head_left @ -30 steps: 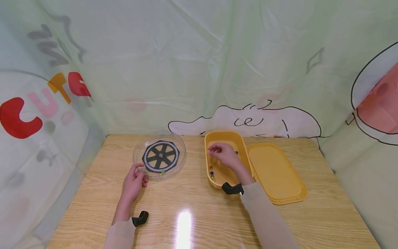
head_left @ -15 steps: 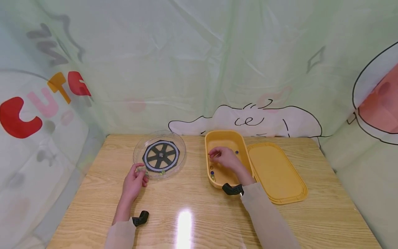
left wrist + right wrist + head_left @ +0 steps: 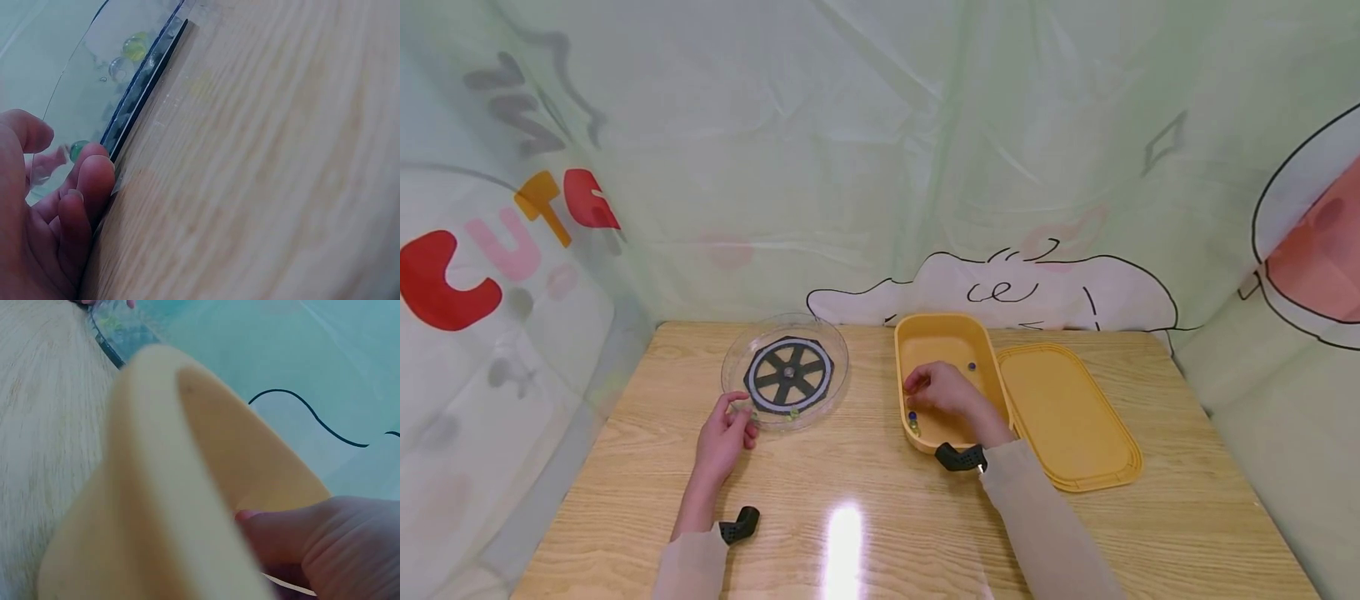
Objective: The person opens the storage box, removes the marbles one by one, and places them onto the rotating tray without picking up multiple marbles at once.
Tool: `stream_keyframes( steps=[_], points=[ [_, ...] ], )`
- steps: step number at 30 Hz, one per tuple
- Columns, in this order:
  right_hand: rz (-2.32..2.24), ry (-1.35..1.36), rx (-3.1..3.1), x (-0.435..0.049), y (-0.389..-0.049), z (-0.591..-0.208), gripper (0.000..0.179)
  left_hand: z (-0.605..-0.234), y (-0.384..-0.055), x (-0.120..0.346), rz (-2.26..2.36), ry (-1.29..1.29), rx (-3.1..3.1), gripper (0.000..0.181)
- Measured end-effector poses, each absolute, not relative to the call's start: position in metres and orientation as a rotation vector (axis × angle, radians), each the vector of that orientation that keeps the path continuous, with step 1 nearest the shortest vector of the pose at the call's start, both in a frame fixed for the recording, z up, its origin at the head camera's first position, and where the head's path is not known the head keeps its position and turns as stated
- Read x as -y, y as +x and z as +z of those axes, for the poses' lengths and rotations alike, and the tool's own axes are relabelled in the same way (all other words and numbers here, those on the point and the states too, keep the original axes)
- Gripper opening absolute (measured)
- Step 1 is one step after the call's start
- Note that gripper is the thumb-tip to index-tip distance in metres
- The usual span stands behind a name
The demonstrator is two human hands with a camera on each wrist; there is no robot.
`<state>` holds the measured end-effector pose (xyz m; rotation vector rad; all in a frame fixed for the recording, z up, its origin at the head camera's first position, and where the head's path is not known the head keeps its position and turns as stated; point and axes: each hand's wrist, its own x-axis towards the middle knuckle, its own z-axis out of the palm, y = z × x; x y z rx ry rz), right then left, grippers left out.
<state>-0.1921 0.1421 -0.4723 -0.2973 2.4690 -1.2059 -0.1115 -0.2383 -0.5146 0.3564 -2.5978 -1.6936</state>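
The right hand (image 3: 946, 387) has shifted nearer the person inside the bin (image 3: 946, 332); the left hand (image 3: 721, 442) stays, fingers bent, at the dish (image 3: 843, 367). Whether either grasps anything is unclear. Fingertips now obscure the amber marble, near a blue marble (image 3: 912, 415).

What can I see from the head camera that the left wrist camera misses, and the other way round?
Only the head view: the orange-yellow plastic tub, small blue balls inside it, the flat yellow lid beside it, and the right hand.

Only the left wrist view: a close look that tells a small colourless clear ball from its yellow neighbour.

Both: the left hand at the round transparent dish, and the pale wooden table.
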Motion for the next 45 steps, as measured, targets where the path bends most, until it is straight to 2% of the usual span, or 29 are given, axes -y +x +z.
stream_keyframes(
  steps=[28, 45],
  points=[
    [-1.116, -0.249, -2.502, -0.134, -0.190, -0.468, 0.015, -0.516, -0.109, 0.242, -1.703, 0.383, 2.584, 0.027],
    [-1.162, -0.275, -2.568, -0.141, -0.186, -0.450, 0.014, -0.517, -0.110, 0.239, -1.729, 0.350, 2.573, 0.026]
  ],
)
